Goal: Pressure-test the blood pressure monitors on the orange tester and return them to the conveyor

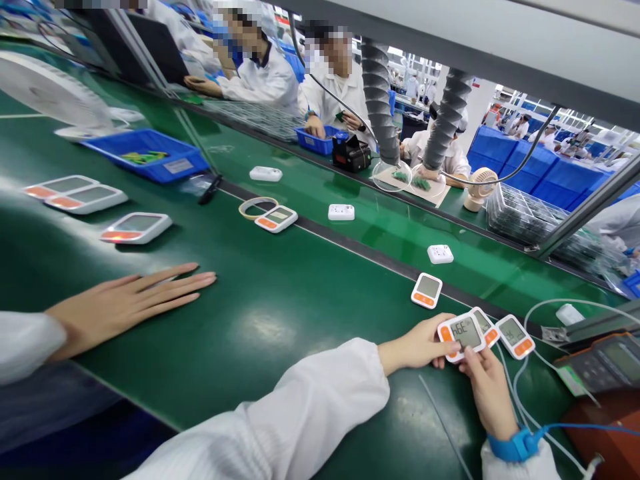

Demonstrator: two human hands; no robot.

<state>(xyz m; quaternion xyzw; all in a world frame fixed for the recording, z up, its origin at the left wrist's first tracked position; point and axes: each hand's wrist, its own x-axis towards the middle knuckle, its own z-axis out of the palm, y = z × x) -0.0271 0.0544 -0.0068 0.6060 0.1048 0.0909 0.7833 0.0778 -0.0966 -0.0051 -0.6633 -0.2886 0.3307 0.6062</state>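
Both my hands hold one white digital meter (469, 335) with orange buttons and lit digits on its screen. The fingers of my left hand (417, 345) are closed around its left side, with the thumb over the front. My right hand (487, 380), a blue strap at its wrist, pinches the lower edge. Partly covered behind it lies a second meter (485, 325). Close to the right rests another meter (517, 337), its screen also showing marks. A further meter (427, 291) sits up and to the left of my hands.
A co-worker's hand (135, 297) lies flat at left, near several meters (137, 228). Beyond a dark rail, white modules (341, 212) sit on a green belt. A tape roll (250, 208), blue tray (165, 172) and fan (55, 93) stand left; cables and an instrument (603, 367) right.
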